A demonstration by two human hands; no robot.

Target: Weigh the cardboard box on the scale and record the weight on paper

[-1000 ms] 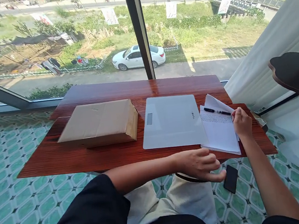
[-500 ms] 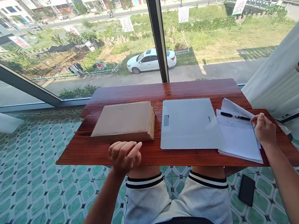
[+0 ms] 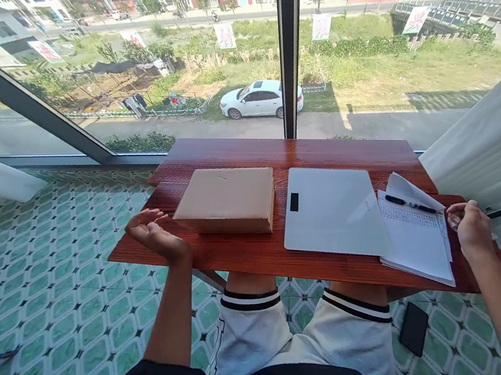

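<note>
My left hand (image 3: 157, 236) is turned palm up with its fingers stretched out, just left of a closed brown cardboard box (image 3: 228, 196). It holds nothing and is apart from the box. A flat pale-grey scale (image 3: 333, 211) with a small dark display lies at the middle of the table. To its right are sheets of paper (image 3: 415, 246) with handwriting, and a black pen (image 3: 410, 204) rests across them. My right hand (image 3: 471, 227) is beyond the papers' right edge with its fingers curled in. Something small and shiny shows at its fingertips, too indistinct to name.
The reddish-brown wooden table (image 3: 250, 257) stands against a large window with a dark frame post (image 3: 291, 54). A black phone-like object (image 3: 414, 328) lies on the green tiled floor (image 3: 86, 305) at lower right. White curtains (image 3: 490, 127) hang on both sides.
My left hand has moved left from the box's front, turned palm up and spread its fingers. My right hand has moved right, away from the papers' edge. The view has shifted slightly.
</note>
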